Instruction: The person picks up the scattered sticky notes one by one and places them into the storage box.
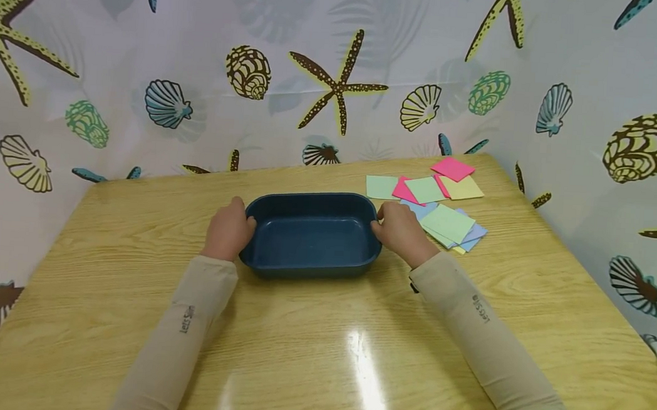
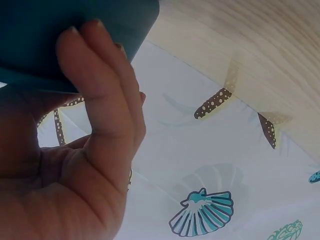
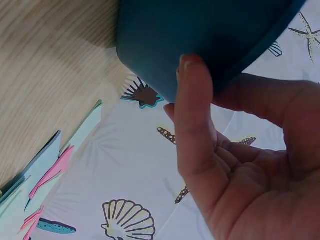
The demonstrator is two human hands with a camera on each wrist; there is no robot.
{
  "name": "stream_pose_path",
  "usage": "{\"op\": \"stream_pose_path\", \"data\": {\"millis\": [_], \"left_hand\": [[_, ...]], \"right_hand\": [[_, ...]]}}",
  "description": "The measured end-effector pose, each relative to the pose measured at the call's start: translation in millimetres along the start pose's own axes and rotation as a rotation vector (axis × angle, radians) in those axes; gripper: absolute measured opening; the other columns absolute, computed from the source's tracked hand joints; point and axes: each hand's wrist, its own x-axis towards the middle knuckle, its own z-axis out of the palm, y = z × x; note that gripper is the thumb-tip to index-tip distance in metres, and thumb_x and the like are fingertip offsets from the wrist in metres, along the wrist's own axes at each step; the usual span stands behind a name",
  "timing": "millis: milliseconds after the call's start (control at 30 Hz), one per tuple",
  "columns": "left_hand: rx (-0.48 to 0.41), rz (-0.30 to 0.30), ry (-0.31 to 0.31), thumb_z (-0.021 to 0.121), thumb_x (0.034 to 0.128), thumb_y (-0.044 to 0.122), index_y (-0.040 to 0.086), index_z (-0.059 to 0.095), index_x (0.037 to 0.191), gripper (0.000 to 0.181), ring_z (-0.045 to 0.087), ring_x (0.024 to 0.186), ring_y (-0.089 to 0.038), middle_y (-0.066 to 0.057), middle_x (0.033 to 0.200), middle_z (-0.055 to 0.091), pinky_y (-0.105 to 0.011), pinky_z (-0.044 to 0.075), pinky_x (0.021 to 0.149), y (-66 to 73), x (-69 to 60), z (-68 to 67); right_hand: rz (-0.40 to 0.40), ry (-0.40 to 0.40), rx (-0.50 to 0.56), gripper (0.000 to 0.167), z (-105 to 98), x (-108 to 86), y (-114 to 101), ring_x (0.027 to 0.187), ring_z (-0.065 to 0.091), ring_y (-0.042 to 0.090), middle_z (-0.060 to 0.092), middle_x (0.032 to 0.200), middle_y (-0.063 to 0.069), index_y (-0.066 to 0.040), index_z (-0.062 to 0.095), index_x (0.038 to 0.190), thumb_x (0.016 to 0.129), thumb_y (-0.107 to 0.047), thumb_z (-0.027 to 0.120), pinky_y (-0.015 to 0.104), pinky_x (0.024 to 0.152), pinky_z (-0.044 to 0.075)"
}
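A dark blue rectangular tub [image 1: 309,238] with rounded corners is held between my two hands, and nothing lies inside it. My left hand [image 1: 228,229] pinches its left rim, thumb over the edge and fingers against the outer wall. At the opposite end my right hand [image 1: 403,231] pinches the rim the same way. Both wrist views show the tub's outer wall [image 2: 30,40] close up, with the fingertips pressed to it. Just beyond the right hand lie several sticky notes [image 1: 448,223] in green, blue, pink and yellow.
The wooden table [image 1: 297,353] stretches under both forearms. A white curtain [image 1: 204,28] printed with shells and starfish stands along its back and sides. A pink sticky note [image 1: 453,169] lies near the table's far right corner.
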Motion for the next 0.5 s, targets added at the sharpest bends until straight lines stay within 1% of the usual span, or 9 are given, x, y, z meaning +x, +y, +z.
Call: {"op": "stream_pose_path", "data": {"millis": [167,300,500], "left_hand": [[-0.001,-0.006,-0.001,0.05,0.0951,0.008,-0.013,0.05,0.114,0.028,0.063,0.088,-0.047,-0.035,0.1,0.061,-0.054,0.051,0.074,2.2,4.0,4.6],[0.006,-0.014,0.0,0.05,0.0957,0.006,-0.013,0.05,0.118,0.03,0.063,0.092,-0.047,-0.034,0.105,0.062,-0.053,0.051,0.077,2.8,4.6,7.1],[0.035,-0.071,-0.033,0.047,0.0988,0.012,-0.01,0.05,0.125,0.034,0.063,0.095,-0.045,-0.032,0.11,0.062,-0.053,0.051,0.077,0.9,4.7,11.7]], "right_hand": [[-0.014,0.019,-0.006,0.024,-1,-0.7,2,0.073,0.06,0.029,0.067,0.093,0.023,0.011,0.064,0.1,0.091,-0.01,0.06,0.038,0.066,0.05],[-0.027,0.03,-0.01,0.023,-2,-0.6,4,0.072,0.061,0.029,0.067,0.09,0.022,0.011,0.064,0.099,0.09,-0.01,0.06,0.039,0.066,0.05],[-0.029,0.025,-0.002,0.023,0,0.4,4,0.071,0.062,0.029,0.067,0.089,0.022,0.011,0.064,0.1,0.091,-0.01,0.059,0.038,0.065,0.05]]}}
